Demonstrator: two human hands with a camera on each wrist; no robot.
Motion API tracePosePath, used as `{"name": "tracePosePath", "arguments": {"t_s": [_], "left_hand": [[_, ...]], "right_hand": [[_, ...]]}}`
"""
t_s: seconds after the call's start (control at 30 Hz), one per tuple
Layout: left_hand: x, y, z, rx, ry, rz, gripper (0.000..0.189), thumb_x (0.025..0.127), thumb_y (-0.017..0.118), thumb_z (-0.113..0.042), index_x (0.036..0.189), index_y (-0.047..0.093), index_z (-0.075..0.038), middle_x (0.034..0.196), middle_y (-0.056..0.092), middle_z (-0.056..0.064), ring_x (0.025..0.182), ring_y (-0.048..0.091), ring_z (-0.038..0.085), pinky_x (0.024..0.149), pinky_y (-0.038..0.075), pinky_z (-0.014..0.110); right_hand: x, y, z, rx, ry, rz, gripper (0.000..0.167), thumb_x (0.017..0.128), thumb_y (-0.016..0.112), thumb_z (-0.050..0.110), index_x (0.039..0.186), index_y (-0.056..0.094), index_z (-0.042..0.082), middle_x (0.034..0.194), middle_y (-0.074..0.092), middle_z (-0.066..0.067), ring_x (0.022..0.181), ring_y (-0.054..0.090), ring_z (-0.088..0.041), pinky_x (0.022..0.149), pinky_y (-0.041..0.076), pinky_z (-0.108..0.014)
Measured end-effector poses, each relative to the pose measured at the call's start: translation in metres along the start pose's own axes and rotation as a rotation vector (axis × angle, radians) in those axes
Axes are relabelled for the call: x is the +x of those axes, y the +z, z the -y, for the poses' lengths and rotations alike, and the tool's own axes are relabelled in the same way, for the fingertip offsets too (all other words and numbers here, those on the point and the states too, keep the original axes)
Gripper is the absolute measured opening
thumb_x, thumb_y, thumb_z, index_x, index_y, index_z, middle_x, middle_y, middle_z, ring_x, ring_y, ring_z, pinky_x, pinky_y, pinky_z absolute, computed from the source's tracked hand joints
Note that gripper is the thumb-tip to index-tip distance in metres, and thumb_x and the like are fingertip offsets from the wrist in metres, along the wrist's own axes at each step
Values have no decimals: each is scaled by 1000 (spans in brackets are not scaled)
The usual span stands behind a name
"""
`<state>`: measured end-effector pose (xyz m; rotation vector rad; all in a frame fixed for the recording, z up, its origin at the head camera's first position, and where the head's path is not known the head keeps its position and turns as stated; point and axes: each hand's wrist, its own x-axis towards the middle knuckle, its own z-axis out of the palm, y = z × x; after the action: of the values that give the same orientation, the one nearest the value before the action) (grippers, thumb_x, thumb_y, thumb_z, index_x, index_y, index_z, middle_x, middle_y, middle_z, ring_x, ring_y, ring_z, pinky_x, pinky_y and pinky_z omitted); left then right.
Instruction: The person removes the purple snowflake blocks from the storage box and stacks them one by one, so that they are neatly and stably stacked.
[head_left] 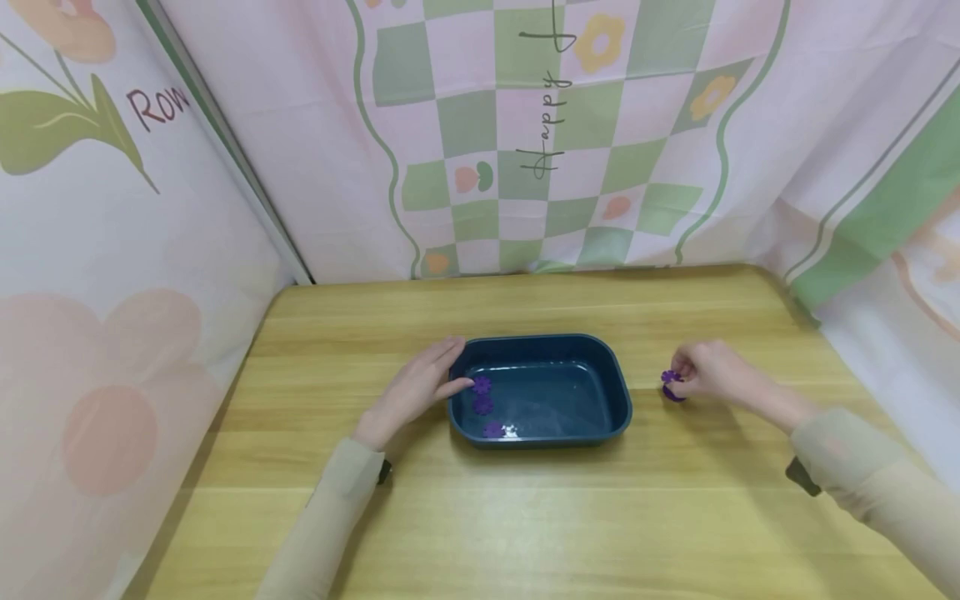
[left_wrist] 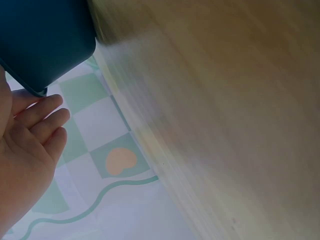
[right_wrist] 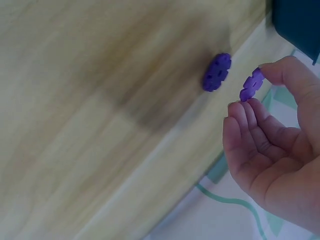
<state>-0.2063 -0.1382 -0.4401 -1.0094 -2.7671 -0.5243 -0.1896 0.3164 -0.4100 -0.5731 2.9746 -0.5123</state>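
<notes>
Currently pinching a purple flower-shaped piece (right_wrist: 252,85) between thumb and fingertips of the right hand (head_left: 712,371), with thumb on one edge and fingertip at the opposite one. Bending the remaining fingers loosely together beside this pinch, with the forearm slanting away to the lower right in a beige sleeve (head_left: 855,454). Holding the piece apart from a second purple shape (right_wrist: 217,72) just beside the grip, on the wooden table (head_left: 562,533); impossible to tell whether single or stacked. Left of the grip and not touching it, near enough to share the same stretch of tabletop: a dark blue tray (head_left: 547,442), with three purple pieces (head_left: 483,405) inside, at the end farthest from the grip. Resting the left hand (head_left: 411,385) at that same end, unclenched, with thumb reaching over the rim toward the uppermost piece and fingers stretched to the tray's far corner.
</notes>
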Motion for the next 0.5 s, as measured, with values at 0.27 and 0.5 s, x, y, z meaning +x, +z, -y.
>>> {"name": "tracePosePath", "arguments": {"t_s": [0.27, 0.5], "left_hand": [[0, 0, -1, -7, 3, -10, 68, 95, 63, -41, 145, 46, 2, 149, 49, 21, 140, 47, 33, 119, 39, 43], [0, 1, 0, -7, 11, -7, 68, 96, 62, -42, 145, 46, 2, 149, 49, 21, 140, 47, 34, 119, 39, 43]], "right_hand": [[-5, 10, -9, -30, 3, 15, 25, 73, 84, 16, 82, 68, -1, 73, 68, -5, 65, 60, -12, 60, 56, -27], [-6, 15, -13, -44, 3, 35, 25, 74, 83, 16, 82, 68, -2, 72, 67, -5, 65, 60, -13, 59, 54, -27]]}}
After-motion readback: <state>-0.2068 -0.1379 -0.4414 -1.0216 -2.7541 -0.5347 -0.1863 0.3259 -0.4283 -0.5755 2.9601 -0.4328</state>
